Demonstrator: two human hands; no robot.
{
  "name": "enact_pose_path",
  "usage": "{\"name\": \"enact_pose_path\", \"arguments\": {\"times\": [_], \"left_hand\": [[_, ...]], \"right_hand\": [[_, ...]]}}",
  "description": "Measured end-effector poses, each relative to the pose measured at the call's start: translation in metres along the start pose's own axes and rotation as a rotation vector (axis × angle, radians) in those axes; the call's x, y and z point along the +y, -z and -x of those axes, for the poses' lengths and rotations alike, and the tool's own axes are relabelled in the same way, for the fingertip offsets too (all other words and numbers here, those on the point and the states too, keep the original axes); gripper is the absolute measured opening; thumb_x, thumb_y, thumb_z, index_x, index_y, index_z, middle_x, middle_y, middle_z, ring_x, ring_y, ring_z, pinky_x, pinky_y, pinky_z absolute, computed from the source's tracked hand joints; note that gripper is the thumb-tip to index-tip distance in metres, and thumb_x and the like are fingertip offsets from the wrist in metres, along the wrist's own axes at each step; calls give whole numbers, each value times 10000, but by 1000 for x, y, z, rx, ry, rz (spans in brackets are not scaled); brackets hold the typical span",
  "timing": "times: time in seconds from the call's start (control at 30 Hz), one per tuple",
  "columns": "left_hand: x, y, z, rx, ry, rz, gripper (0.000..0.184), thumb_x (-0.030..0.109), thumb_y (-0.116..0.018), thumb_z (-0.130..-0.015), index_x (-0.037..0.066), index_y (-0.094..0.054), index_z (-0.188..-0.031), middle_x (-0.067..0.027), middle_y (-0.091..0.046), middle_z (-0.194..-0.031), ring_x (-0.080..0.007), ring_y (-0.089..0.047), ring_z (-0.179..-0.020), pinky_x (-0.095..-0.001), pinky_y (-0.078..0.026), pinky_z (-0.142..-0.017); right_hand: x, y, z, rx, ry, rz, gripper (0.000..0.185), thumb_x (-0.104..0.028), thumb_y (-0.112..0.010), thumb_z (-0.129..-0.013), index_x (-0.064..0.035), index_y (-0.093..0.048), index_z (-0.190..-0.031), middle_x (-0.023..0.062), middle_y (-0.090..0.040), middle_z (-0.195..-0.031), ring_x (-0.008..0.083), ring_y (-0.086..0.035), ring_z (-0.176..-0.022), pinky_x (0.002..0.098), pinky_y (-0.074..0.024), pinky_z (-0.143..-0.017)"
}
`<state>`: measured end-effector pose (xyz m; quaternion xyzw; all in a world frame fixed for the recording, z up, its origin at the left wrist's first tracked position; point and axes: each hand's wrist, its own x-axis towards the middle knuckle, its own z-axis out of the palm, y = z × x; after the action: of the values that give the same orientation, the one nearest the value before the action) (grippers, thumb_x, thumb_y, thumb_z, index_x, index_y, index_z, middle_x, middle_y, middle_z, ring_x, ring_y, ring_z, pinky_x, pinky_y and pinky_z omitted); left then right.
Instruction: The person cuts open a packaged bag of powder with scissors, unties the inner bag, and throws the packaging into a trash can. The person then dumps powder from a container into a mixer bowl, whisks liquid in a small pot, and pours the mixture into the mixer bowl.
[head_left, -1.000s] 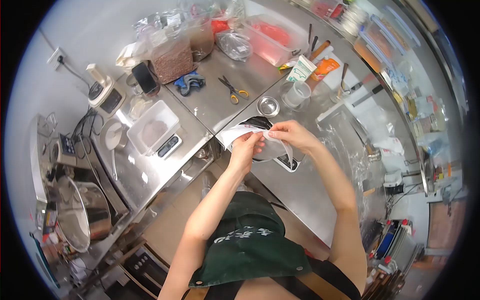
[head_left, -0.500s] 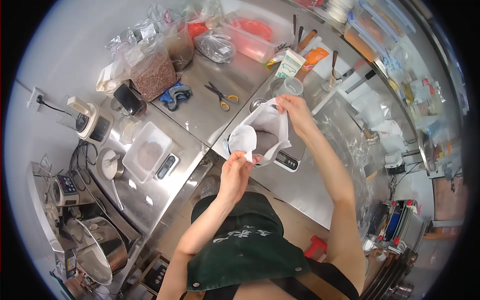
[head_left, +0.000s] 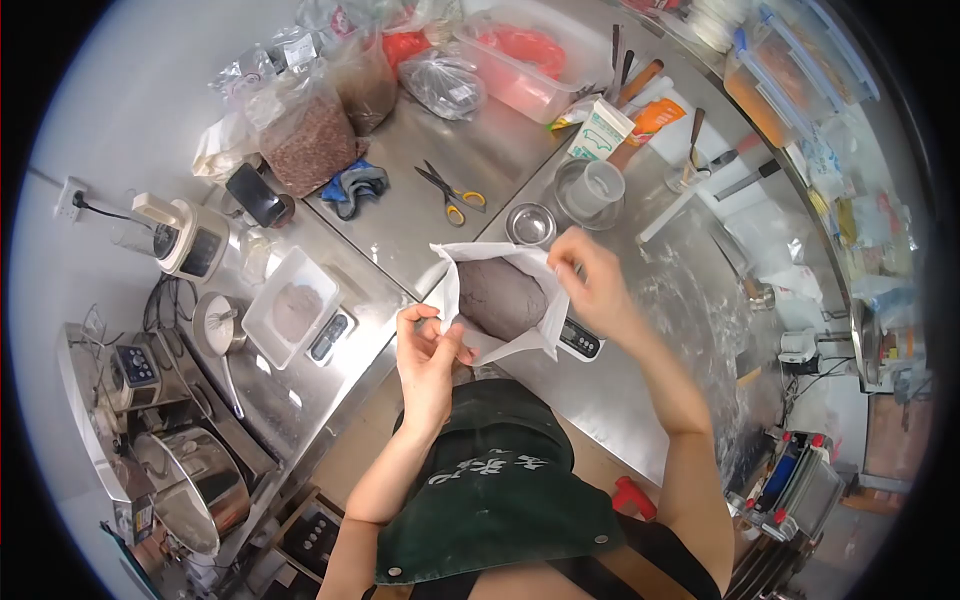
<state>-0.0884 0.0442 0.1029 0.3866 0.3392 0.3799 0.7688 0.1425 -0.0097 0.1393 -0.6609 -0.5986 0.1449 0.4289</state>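
A white paper bag [head_left: 540,338] stands open at the top, with grey-brown powder [head_left: 500,297] inside. My left hand [head_left: 430,350] pinches the bag's near left edge between thumb and fingers. At the far right edge of the bag, my right hand [head_left: 588,280] has its fingers closed on the rim. A scale [head_left: 579,340] shows partly from under the bag's right side. Just beyond the bag sits a small metal bowl [head_left: 530,225], and a clear plastic cup [head_left: 601,184] stands in a larger bowl to its right.
Scissors [head_left: 452,193] with yellow-black handles lie behind the bag. To the left are a plastic tub [head_left: 290,308] on another scale, a pan [head_left: 219,323], a blender [head_left: 190,240] and a phone [head_left: 257,194]. Filled bags [head_left: 306,140] and a tub with red contents [head_left: 525,65] stand at the back.
The bag's mouth has gone from folded to spread wide, so the powder inside now shows. My left hand has moved left with its edge, and my right hand has come down slightly.
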Motion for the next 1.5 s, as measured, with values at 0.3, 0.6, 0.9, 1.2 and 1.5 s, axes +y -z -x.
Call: {"name": "enact_pose_path", "arguments": {"times": [0.3, 0.6, 0.9, 1.2, 1.5], "left_hand": [[-5, 8, -3, 78, -15, 8, 146, 38, -529, -957, 27, -461, -1087, -23, -538, -709, -110, -549, -640, -350, -563, -753], [-4, 6, 5, 149, -9, -74, 251, -26, -561, -914, 22, -446, -1131, -14, -556, -757, -102, -581, -723, -306, -546, -738], [-1, 8, 0, 222, -10, -614, 283, 15, -673, -841, 38, -516, -1075, 36, -493, -666, -47, -503, -602, -208, -407, -540], [-3, 12, -17, 171, -32, -211, 216, 198, -546, -984, 24, -498, -866, -13, -546, -577, -69, -534, -500, -236, -445, -465], [-31, 41, -28, 133, -67, -113, 297, 224, -460, -1014, 18, -528, -812, -13, -558, -650, -78, -499, -584, -227, -420, -576]], "right_hand": [[16, 15, -14, -142, 115, 69, 190, 38, -508, -802, -11, -632, -937, 80, -586, -940, 234, -620, -727, 340, -493, -621], [296, -90, -18, -86, -1106, -19, 278, -123, -630, -859, 110, -594, -1005, 156, -672, -828, 249, -686, -703, 351, -567, -578], [165, -15, -54, -3, -694, -324, 519, -73, -587, -826, 51, -402, -1295, 168, -575, -1104, 249, -659, -870, 333, -605, -641], [-64, -17, -23, -118, 223, 660, 494, -16, -468, -830, -63, -459, -1322, 185, -610, -1117, 282, -667, -685, 401, -517, -539], [-10, -95, -20, -270, -29, 1317, 267, -135, -544, -853, 30, -525, -1062, 145, -601, -798, 189, -660, -575, 280, -545, -496]]}}
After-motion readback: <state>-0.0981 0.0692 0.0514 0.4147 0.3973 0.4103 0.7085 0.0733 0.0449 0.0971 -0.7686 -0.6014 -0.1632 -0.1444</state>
